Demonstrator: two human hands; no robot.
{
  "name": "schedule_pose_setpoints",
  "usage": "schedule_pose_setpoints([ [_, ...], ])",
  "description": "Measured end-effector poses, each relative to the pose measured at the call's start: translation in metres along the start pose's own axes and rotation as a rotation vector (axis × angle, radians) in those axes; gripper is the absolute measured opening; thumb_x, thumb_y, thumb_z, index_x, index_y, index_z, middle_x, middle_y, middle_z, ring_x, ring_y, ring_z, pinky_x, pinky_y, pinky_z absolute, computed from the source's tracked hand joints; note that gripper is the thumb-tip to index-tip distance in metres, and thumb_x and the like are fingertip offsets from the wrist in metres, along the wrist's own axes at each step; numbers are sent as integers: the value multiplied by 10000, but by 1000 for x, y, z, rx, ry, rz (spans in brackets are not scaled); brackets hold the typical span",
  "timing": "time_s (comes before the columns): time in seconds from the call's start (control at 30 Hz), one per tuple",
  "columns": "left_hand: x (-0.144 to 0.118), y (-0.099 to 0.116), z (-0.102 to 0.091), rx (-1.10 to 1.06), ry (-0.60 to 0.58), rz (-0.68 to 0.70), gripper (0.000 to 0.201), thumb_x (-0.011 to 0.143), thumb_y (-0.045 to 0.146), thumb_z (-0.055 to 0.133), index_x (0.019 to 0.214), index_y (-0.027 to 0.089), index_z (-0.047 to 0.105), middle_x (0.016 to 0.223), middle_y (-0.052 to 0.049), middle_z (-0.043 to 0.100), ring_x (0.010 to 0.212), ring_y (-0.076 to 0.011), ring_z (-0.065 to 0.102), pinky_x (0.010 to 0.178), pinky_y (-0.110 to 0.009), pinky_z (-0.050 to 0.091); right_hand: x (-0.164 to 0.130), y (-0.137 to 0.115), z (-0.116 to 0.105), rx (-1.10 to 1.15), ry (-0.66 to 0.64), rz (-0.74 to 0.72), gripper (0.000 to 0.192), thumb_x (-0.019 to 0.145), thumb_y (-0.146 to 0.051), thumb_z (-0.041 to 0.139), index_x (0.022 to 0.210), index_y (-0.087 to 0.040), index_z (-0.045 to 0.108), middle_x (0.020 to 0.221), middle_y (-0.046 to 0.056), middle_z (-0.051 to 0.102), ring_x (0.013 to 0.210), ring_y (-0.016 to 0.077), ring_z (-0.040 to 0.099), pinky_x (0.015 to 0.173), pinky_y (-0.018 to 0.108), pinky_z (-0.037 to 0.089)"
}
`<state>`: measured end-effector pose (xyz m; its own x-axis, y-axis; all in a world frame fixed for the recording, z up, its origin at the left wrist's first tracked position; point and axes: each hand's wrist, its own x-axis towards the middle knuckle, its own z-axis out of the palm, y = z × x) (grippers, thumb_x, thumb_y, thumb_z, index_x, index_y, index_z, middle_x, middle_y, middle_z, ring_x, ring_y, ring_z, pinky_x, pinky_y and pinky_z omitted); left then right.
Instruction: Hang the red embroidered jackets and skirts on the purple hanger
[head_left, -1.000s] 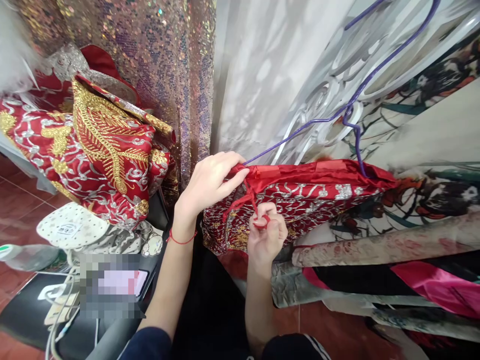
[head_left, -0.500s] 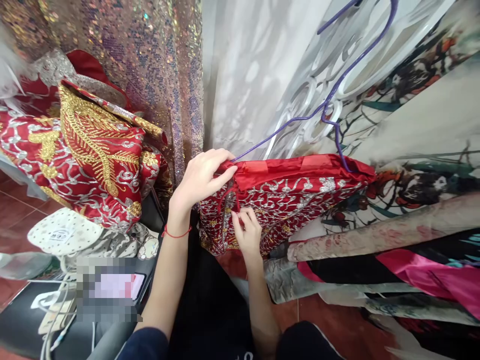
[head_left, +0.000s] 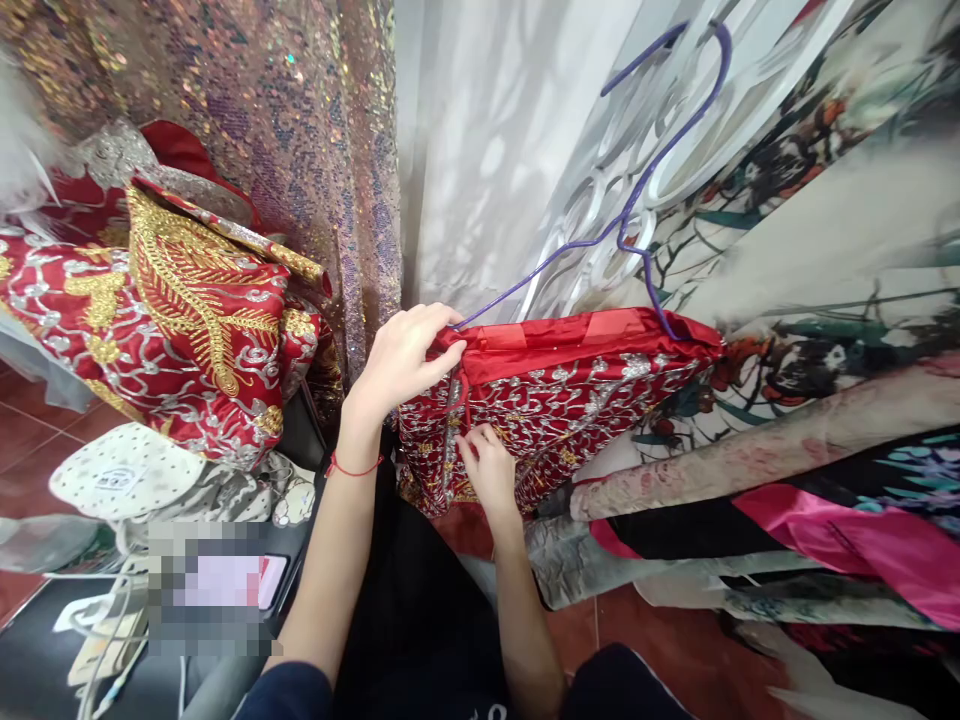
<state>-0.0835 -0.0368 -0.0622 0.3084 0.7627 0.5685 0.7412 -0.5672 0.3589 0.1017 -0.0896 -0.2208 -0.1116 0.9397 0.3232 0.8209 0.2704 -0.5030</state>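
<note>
A tall curtain of sequinned fabric point(head_left: 315, 130), pink-gold and glittering with tiny discs, hung across the upper left, and beside it fell a smooth, pale satin drape point(head_left: 495, 140) in soft vertical folds. To the right, a broad printed cloth point(head_left: 840, 230) with dark branch and flower motifs on a cream ground sloped down, over rolled and crumpled fabrics, one of them glossy magenta point(head_left: 862, 540). At the left lay a heaped red garment point(head_left: 180, 320), stiff with raised gold feather-like embroidery and silver scrollwork. Below it sat a flat, rounded white pad point(head_left: 120, 475) dotted with small marks, near pale cables on a dark surface.

In the middle hung the red embroidered skirt point(head_left: 570, 400), folded over a thin purple wire hanger point(head_left: 637, 215) whose hook curved up at the top right. Its waistband was plain shiny red satin; below that the cloth was dense with silver curling stitching and touches of gold.

The left hand point(head_left: 401, 355), a thin red string around its wrist, gripped the left end of the waistband, thumb and fingers pressed together on the satin edge. The right hand point(head_left: 489, 470) rested just below against the embroidered face, fingers curled and pinching a narrow red cord point(head_left: 465, 390) that dangled from the waistband.
</note>
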Motion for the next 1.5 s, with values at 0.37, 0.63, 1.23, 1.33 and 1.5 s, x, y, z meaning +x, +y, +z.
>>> schedule_pose_setpoints([
  [0.37,-1,2,-5,-46,40,-22,285,903,430,562,1019,186,652,963,-42,712,867,-197,626,798,-311,443,7,-55,-66,505,415,-146,138,950,-294,594,1010,-192,667,945,51,666,642,91,607,529,221,451],
  [0.63,-1,3,-7,-44,12,-13,281,914,423,526,1022,190,640,961,-46,709,875,-199,618,799,-315,442,45,-88,-50,960,232,132,314,861,-482,679,841,-183,586,621,-65,516,512,66,460,495,206,389],
  [1.23,-2,4,-5,-58,-9,-17,253,935,397,505,1007,192,635,940,-31,690,876,-197,596,803,-320,423,65,-84,-51,907,518,81,198,824,-363,691,757,-183,643,559,-82,398,500,60,330,486,217,300],
  [1.33,0,2,-3,-68,-14,-18,245,930,382,505,1008,190,635,952,-35,693,897,-201,601,825,-323,428,70,-83,-56,694,588,31,163,836,-325,657,771,-175,655,579,-71,417,516,67,358,503,227,324],
  [1.5,1,3,-1,-69,-16,-33,243,899,384,536,1009,194,641,964,-34,701,894,-205,606,825,-331,435,74,-84,-59,413,720,-52,79,805,-237,612,745,-190,637,653,-52,415,538,71,367,473,218,326],
])
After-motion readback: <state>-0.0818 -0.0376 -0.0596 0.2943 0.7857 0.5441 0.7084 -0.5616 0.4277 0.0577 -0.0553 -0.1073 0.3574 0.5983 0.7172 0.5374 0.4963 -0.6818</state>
